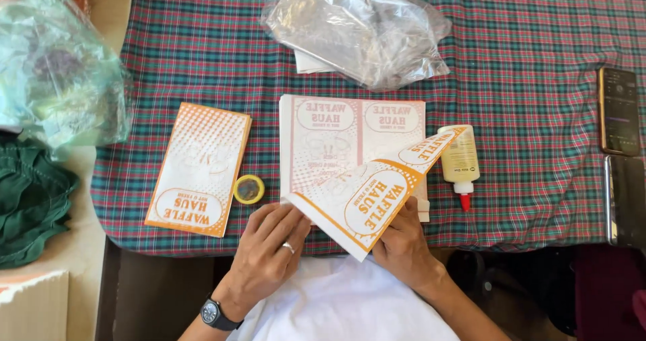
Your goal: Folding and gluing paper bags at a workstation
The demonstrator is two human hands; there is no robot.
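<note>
Hands come first: two of them, both on one folded paper (367, 196), white and orange, that lies on top of the paper stack (323, 142). The left hand (272, 250) is flat, fingers spread, pressing the paper's near left corner. The right hand (404, 243) grips the paper's near right edge, with the thumb on top. Its other fingers are tucked under the paper, so they cannot be seen.

The stack sits in the middle of a checked cloth (538, 58), and everything else is told from the stack. How many sheets are in it is hard to tell, since only the top one shows.

Left of the stack lies one small yellow ring (248, 189). Further left lies one orange packet (198, 169), on its own.

Right of the stack, touching the folded paper's tip, lies one glue bottle (460, 162) with a red tip.

Behind the stack sits one crumpled clear bag (356, 24). White sheets peek out from under it, too hidden to count.

Far right of the stack lie two phones (619, 112). The nearer one is cut off by the picture's edge.

Far left of the stack, off the cloth, is one pale green bag (57, 72), blurry, with dark green fabric (30, 203) beside it.

The left wrist wears one black watch (214, 313), and the left hand has one ring (288, 248).
</note>
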